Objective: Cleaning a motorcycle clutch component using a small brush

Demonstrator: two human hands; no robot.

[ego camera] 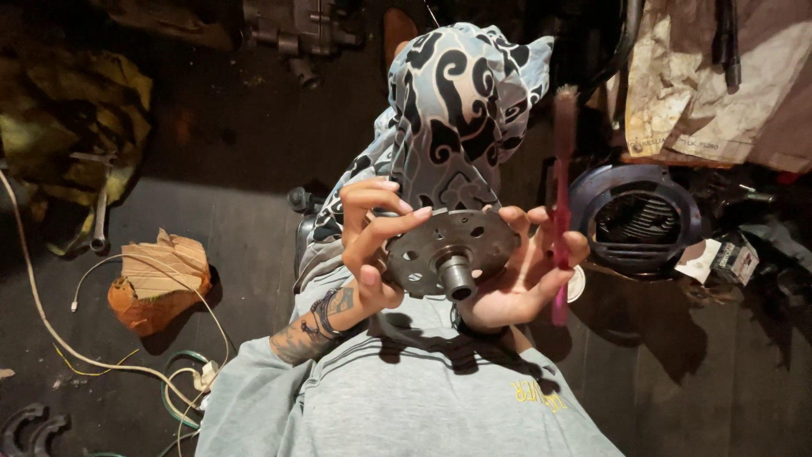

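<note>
Grey sweatshirt (pixel 406 398) sits nearest; above the dark, cluttered floor (pixel 228 220), left hand (pixel 368 245) fingers pinch a round, holed metal disc (pixel 448 250), right hand (pixel 524 271) grips it with a pink brush (pixel 562 203).

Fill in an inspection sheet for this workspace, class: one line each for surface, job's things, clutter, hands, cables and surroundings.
Surface: dark floor, dimly lit.
Job's things: round metal disc with holes and a central hub; pink brush.
Clutter: torn orange-brown packet; wrench; patterned cloth draped behind the disc.
Hands: left hand grips the disc's rim; right hand supports the disc and holds the brush.
Cables: white cable and green wire trailing on the floor.
Surroundings: round black grille part; crumpled paper; engine part.
</note>
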